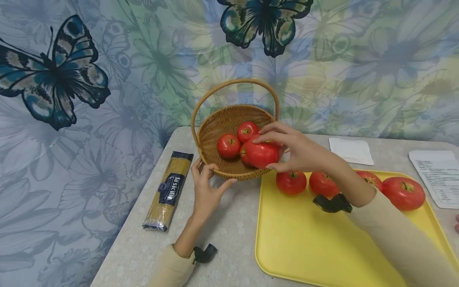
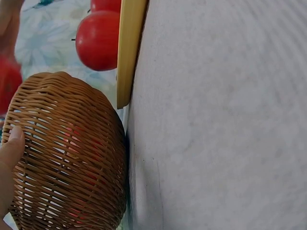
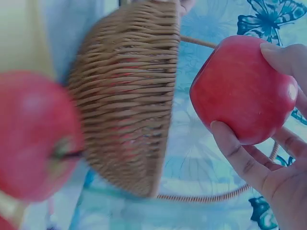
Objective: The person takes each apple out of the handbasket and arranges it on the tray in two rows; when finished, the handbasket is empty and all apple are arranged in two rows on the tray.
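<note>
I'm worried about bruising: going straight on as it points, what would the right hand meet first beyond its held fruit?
Probably the rear red fruit in the basket, though depth there is unclear.

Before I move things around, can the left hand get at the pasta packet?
Probably yes: the pasta packet lies beside the left hand with nothing on top, though that hand grips the basket rim.

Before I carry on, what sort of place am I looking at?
Probably a staged tabletop set-up rather than a working kitchen: a butterfly-patterned backdrop hangs right behind the table, where a yellow tray of red fruit and a pack of pasta lie.
</note>
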`<state>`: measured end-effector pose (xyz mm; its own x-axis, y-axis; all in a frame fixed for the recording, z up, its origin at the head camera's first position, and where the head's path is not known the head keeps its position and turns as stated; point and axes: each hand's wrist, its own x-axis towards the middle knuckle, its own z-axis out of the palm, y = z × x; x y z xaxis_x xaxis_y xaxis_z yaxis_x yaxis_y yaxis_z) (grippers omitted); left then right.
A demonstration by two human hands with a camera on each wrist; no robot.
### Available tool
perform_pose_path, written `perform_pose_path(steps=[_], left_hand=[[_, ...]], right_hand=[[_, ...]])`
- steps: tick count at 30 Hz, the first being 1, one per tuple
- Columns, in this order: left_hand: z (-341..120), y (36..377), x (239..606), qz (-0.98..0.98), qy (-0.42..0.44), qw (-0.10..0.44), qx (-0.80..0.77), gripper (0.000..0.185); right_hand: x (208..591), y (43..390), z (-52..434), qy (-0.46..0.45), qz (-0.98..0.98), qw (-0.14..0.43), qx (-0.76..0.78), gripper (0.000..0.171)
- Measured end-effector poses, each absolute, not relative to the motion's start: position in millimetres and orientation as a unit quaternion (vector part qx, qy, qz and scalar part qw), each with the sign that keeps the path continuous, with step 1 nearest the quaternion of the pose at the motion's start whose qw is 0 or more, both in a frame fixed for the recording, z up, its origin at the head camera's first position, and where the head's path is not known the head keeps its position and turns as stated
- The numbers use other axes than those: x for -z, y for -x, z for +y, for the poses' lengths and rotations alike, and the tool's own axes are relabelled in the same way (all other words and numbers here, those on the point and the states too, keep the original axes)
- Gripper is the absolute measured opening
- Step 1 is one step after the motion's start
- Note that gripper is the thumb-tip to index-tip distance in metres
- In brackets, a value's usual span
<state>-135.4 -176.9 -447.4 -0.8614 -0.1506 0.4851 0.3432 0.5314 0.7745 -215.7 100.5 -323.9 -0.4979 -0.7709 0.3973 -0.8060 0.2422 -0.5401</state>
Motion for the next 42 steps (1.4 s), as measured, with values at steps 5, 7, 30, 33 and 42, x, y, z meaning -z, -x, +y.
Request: perform_pose_path(steps=[5,7,30,33,42], left_hand=[[-172.1,135.5,445.8,-0.838,0.039,0.244,0.487,0.053],[-169.3,134.6,442.8,-0.838,0.032,0.24,0.489,0.053],[-165.1,132.0,434.0,-0.834,0.041,0.245,0.492,0.052],[-169.7,135.4,442.4,-0.835,0.04,0.245,0.49,0.053],[-173.8,136.4,445.6,-0.84,0.049,0.252,0.478,0.052]], right_hand=[[353.2,179.0,141.9,-0.482,-0.807,0.025,-0.34,0.064],[369.2,163.5,153.5,-0.472,-0.815,0.011,-0.336,0.066],[441.2,116.3,175.5,-0.49,-0.816,-0.008,-0.306,0.06],[441.9,115.7,176.0,-0.494,-0.813,0.002,-0.308,0.061],[425.2,118.3,178.7,-0.475,-0.831,0.0,-0.288,0.064]])
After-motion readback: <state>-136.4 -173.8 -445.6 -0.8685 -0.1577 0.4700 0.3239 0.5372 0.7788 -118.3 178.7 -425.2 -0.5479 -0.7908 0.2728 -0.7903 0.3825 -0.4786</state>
